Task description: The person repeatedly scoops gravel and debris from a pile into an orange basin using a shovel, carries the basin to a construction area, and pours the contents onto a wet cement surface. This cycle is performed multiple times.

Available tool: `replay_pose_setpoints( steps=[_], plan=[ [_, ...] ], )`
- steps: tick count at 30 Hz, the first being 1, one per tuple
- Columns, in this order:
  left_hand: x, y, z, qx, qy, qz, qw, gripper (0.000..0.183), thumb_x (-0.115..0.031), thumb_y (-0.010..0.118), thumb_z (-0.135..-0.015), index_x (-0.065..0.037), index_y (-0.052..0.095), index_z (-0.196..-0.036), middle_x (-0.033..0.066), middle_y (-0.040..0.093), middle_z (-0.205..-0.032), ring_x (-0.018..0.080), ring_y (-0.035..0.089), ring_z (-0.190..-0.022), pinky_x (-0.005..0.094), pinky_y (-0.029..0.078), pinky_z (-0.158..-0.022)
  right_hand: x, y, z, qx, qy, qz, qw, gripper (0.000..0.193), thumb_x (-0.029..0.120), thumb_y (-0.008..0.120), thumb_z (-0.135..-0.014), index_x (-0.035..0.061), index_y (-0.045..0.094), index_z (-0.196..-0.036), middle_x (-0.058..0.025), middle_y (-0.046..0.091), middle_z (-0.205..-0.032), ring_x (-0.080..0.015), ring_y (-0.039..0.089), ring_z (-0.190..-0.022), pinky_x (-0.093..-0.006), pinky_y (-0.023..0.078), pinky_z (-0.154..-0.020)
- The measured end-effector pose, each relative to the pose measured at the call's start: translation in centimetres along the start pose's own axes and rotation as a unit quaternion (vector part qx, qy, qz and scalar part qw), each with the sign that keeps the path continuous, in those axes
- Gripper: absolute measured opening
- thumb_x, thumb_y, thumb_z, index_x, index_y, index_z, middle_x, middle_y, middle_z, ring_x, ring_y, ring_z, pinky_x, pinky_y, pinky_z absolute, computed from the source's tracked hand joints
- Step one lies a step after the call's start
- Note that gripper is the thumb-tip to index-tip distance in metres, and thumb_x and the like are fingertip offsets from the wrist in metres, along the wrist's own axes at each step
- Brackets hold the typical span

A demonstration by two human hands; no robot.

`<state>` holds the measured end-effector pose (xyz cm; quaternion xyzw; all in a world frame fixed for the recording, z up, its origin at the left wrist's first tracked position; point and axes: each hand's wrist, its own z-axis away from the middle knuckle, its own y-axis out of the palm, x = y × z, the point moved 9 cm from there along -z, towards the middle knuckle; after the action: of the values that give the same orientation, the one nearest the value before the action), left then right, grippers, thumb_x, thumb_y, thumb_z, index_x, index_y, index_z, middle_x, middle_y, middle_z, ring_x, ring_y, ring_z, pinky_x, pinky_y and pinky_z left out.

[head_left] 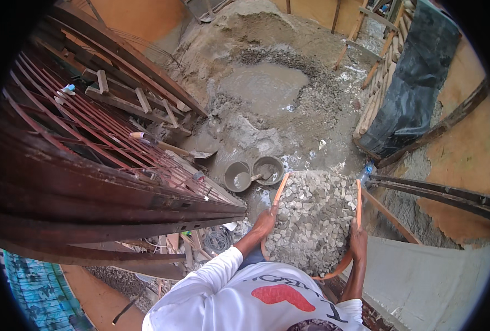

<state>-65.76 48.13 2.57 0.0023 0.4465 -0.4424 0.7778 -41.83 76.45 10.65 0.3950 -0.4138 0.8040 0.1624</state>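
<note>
Gravel [314, 220], grey and broken, fills a wide container with an orange rim [359, 201], held in front of my body. My left hand [265, 222] is closed on the rim at its left side. On the opposite side, my right hand [358, 241] grips the same rim. Whether the container is a basin or a cut-open drum I cannot tell, since the stones hide its inside. Just beyond its far left corner stand two round grey buckets, one [237, 176] beside the other [268, 170], with a grey-coated tool handle or scoop across them.
Ahead lies a wet grey puddle [264, 85] ringed by gravel, with a sand heap [245, 25] behind. Red metal bars [90, 127] and timber crowd the left. A shovel blade [203, 154] rests near the buckets. Black sheeting [410, 94] and a plastic bottle [366, 174] are right.
</note>
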Motion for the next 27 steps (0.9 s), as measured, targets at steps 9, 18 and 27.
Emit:
replay_pose_setpoints(
  steps=[9, 18, 27],
  plan=[
    [-8.2, -7.6, -13.3, -0.083, -0.015, 0.017, 0.996, 0.093, -0.071, 0.019, -0.093, 0.011, 0.062, -0.084, 0.0344, 0.062, -0.085, 0.0503, 0.060, -0.092, 0.0543, 0.042, -0.082, 13.4, 5.2, -17.0, 0.053, -0.041, 0.010, 0.998, 0.055, 0.055, 0.047, -0.096, 0.0037, 0.048, -0.079, 0.0026, 0.039, -0.070, -0.0114, 0.035, -0.067, -0.0302, 0.031, -0.058],
    [-9.5, -15.4, -20.2, -0.114, -0.069, 0.135, 0.982, 0.091, -0.068, 0.020, -0.095, 0.014, 0.060, -0.088, 0.0328, 0.061, -0.084, 0.0471, 0.059, -0.086, 0.0511, 0.042, -0.082, 27.3, 13.3, -27.1, 0.151, -0.089, 0.047, 0.983, 0.050, 0.050, 0.051, -0.097, 0.0033, 0.055, -0.080, 0.0035, 0.042, -0.070, -0.0107, 0.037, -0.068, -0.0304, 0.033, -0.059],
    [-10.9, -21.2, -26.5, -0.189, -0.120, 0.181, 0.958, 0.094, -0.070, 0.024, -0.095, 0.017, 0.061, -0.097, 0.0314, 0.062, -0.089, 0.0386, 0.060, -0.086, 0.0469, 0.044, -0.082, 34.7, 21.3, -36.3, 0.201, -0.116, 0.132, 0.964, 0.058, 0.055, 0.050, -0.096, -0.0010, 0.055, -0.082, -0.0039, 0.045, -0.070, -0.0164, 0.040, -0.069, -0.0344, 0.037, -0.063]
  ],
)
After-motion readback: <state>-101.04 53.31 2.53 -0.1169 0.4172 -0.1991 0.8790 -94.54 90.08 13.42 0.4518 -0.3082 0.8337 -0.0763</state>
